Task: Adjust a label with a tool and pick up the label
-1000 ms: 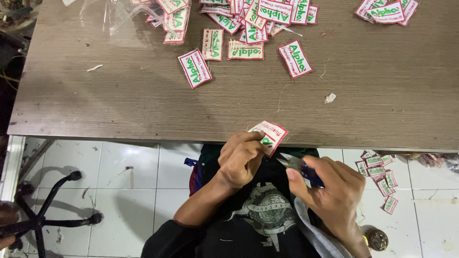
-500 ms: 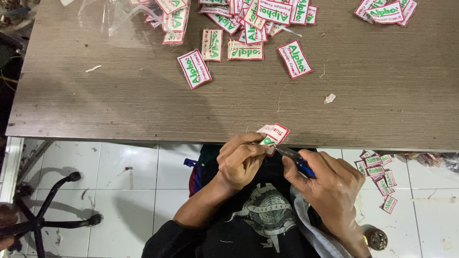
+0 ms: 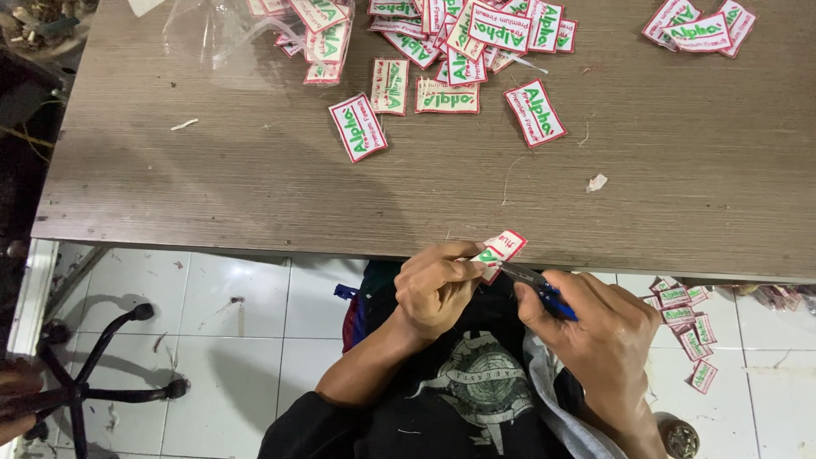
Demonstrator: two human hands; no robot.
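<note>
My left hand (image 3: 435, 287) pinches a small white embroidered patch (image 3: 501, 249) with a red border and green lettering, just below the table's near edge. My right hand (image 3: 599, 327) grips small scissors with blue handles (image 3: 544, 289), and their blades touch the lower edge of the patch. Both hands hover over my lap, close together.
The grey wooden table (image 3: 255, 178) carries a heap of like patches (image 3: 463, 34) at the back, a smaller pile (image 3: 701, 25) at back right, and a clear plastic bag (image 3: 217, 34). More patches (image 3: 684, 319) lie on the tiled floor at right. A chair base (image 3: 85, 382) stands at left.
The patch tilted and shifted slightly right in my left hand. My right hand brought the scissors up from beside it until the blades met its edge.
</note>
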